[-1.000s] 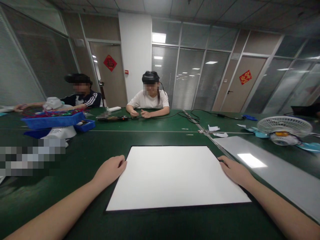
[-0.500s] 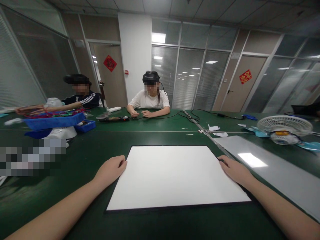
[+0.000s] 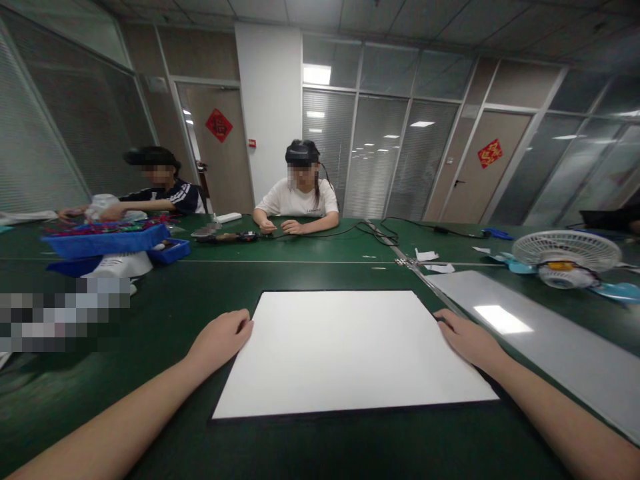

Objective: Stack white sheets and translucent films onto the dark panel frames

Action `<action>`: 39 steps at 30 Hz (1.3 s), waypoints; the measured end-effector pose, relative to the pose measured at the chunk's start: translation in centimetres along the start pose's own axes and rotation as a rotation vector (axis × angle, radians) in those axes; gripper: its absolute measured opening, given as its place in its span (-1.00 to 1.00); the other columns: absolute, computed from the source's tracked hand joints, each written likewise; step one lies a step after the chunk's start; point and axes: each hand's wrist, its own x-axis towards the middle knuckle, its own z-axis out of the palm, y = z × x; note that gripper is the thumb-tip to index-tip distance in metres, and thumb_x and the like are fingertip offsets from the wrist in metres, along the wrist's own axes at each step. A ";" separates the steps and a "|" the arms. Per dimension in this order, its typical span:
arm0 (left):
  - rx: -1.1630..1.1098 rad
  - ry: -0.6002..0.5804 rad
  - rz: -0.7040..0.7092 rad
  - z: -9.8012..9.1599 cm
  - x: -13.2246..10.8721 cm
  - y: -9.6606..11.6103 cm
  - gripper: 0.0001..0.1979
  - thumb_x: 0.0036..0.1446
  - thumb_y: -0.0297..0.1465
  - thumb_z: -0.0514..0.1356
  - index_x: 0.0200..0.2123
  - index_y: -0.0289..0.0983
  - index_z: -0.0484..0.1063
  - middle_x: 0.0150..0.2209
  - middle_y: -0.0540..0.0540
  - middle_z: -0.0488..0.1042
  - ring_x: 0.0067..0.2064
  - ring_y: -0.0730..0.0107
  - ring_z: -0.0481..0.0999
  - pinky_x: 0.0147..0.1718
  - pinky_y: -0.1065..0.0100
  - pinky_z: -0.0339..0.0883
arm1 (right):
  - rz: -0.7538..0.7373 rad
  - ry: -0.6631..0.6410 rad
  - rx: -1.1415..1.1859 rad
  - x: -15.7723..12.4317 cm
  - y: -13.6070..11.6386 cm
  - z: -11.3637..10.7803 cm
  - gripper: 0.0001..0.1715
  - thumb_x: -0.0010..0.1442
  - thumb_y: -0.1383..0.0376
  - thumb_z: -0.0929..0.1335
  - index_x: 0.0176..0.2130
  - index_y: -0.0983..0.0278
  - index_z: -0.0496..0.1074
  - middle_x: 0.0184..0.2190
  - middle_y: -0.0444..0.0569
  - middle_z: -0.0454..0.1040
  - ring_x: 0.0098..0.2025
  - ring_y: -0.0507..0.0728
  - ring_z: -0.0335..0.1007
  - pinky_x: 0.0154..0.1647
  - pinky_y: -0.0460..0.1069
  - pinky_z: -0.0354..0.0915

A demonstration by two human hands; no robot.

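A flat white rectangular board (image 3: 350,353) with a thin black border lies on the green table in front of me. My left hand (image 3: 223,340) is closed at its left edge, the thumb against the white face and the fingers curled, partly hidden. On the opposite side my right hand (image 3: 465,340) grips the right edge, its thumb and a fingertip near the upper corner. Some fingers of both hands are out of sight at the border. Nothing rests on the white surface.
A grey glossy panel (image 3: 555,347) lies to the right, with a fan (image 3: 567,257) and paper scraps (image 3: 426,255) beyond. Blue trays of wires (image 3: 107,241) stand at the left. Two people wearing headsets sit across the green table (image 3: 300,270), and a black cable (image 3: 380,233) runs along it.
My hands and the white board keep their places. At the far left, the co-worker's arms have drawn back from over the blue tray towards a whitish bundle.
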 end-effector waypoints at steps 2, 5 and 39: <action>0.005 0.009 0.009 0.0 0.0 0.1 -0.71 0.22 -0.23 -0.06 -0.48 -0.21 0.28 -0.43 -0.06 0.43 -0.34 0.26 0.42 -0.45 0.33 0.06 | -0.003 0.000 -0.006 -0.1 -0.1 -0.1 -0.49 0.30 0.18 0.06 0.10 0.25 0.32 -0.08 0.10 0.53 -0.06 0.28 0.46 -0.12 0.10 0.29; -0.004 0.012 0.012 0.0 0.0 0.1 -0.71 0.22 -0.24 -0.05 -0.48 -0.21 0.28 -0.43 -0.07 0.43 -0.34 0.26 0.41 -0.45 0.33 0.05 | 0.001 0.014 -0.002 -0.2 -0.2 -0.1 -0.49 0.29 0.19 0.07 0.09 0.24 0.33 -0.09 0.10 0.54 -0.06 0.28 0.47 -0.14 0.09 0.30; -0.012 0.007 0.023 0.3 0.1 -0.4 -0.70 0.23 -0.22 -0.07 -0.47 -0.21 0.28 -0.42 -0.06 0.43 -0.34 0.27 0.42 -0.43 0.33 0.09 | -0.005 0.012 0.000 -0.1 -0.1 0.2 -0.50 0.29 0.19 0.07 0.09 0.23 0.32 -0.09 0.08 0.54 -0.05 0.28 0.47 -0.12 0.10 0.30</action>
